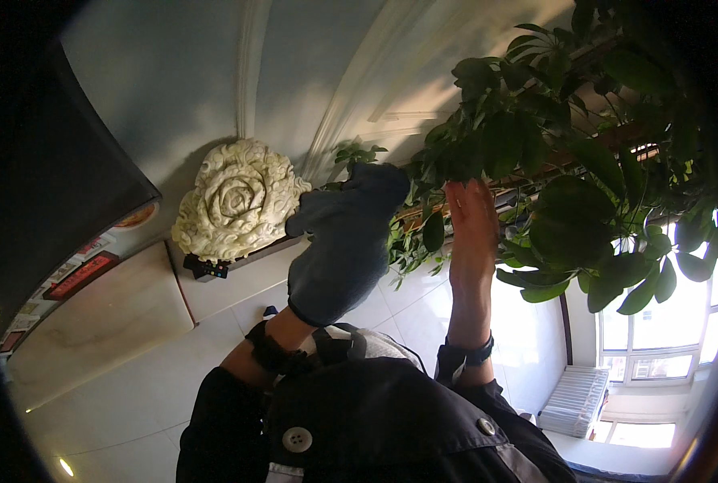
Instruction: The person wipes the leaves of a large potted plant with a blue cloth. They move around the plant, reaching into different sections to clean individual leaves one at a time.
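Observation:
A dark blue-grey cloth, perhaps a mitt, covers my left hand (pixel 350 235), which reaches up among the leaves beside a cream rose-shaped ornament (pixel 241 199). Whether its fingers close on anything is hidden. Bare and raised, my right hand (pixel 473 223) has its fingertips at the underside of a leafy potted plant (pixel 503 139); the leaves hide the tips. Smaller green foliage (pixel 416 241) hangs between the two hands.
Left of the ornament are a marble-topped cabinet (pixel 105 314) and a large dark screen (pixel 63 169). A remote control (pixel 205 267) lies under the ornament. Panelled wall (pixel 298 78) rises behind. A white radiator (pixel 573 401) and windows (pixel 654 320) are at the right, above a tiled floor (pixel 135 392).

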Tool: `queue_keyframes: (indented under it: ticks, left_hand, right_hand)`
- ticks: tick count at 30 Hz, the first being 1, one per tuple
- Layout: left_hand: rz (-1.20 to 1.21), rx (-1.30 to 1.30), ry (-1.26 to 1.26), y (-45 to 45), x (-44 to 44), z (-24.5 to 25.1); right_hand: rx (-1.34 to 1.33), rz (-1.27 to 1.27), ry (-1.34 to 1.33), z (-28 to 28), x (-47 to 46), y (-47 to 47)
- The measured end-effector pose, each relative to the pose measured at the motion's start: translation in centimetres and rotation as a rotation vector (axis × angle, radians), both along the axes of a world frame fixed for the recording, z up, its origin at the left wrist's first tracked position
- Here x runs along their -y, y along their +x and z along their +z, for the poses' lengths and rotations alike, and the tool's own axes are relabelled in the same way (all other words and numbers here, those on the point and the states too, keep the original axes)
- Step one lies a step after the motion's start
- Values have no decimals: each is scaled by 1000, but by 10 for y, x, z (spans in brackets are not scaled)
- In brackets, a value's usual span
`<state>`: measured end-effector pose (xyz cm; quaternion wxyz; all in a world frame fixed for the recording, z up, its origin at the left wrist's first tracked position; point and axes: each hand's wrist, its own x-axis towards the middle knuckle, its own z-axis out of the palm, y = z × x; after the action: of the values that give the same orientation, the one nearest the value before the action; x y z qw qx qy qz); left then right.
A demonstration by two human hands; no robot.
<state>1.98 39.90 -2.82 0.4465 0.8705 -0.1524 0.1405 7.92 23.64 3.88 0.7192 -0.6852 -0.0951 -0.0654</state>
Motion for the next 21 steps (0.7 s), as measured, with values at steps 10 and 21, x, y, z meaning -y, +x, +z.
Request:
queue_keyframes:
  ticks: [10,21]
  left_hand:
    - [155,375,-90,-3,7,4]
    - [-20,479,-193,33,13,6]
  right_hand:
    - [-108,103,-49,-12,19,36]
    - [25,15,174,-3,0,-6]
